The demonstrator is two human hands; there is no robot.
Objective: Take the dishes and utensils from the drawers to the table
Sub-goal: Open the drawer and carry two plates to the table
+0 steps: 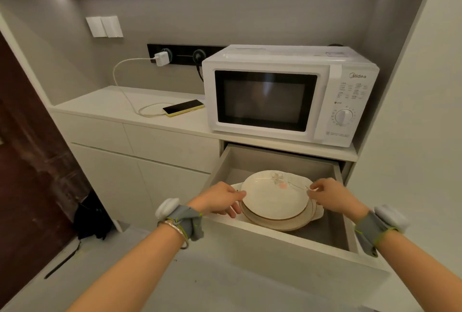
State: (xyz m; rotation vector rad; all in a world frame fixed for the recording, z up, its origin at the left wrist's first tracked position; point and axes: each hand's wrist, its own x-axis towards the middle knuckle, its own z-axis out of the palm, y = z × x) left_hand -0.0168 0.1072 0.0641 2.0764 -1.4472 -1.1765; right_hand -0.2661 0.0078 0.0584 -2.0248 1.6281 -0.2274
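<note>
Head camera view, looking down at a white kitchen cabinet with one drawer (295, 249) pulled open at lower right of the frame. "Midea" is printed in grey at the upper right of a white microwave (287, 96) that stands on the counter (105, 109) directly above the drawer; the small print on its control panel and the sticker on its top are too fine to read. Left of the microwave, a phone (183, 107) in a yellow case lies face up on the counter, its white cable looping up to a charger (161, 57) plugged into a black socket strip on the grey back wall. Two white switch plates (104, 26) sit on the wall at upper left, and a light strip runs along the top. A dark wooden door fills the left edge.

Inside the drawer, a white plate (272, 196) with a faint pink floral mark sits tilted atop a stack of gold-rimmed plates (277, 223). The left hand (220, 199) curls its fingers around the top plate's left edge, and the right hand (332, 195) pinches its right rim. Both wrists wear grey straps with white pods.
</note>
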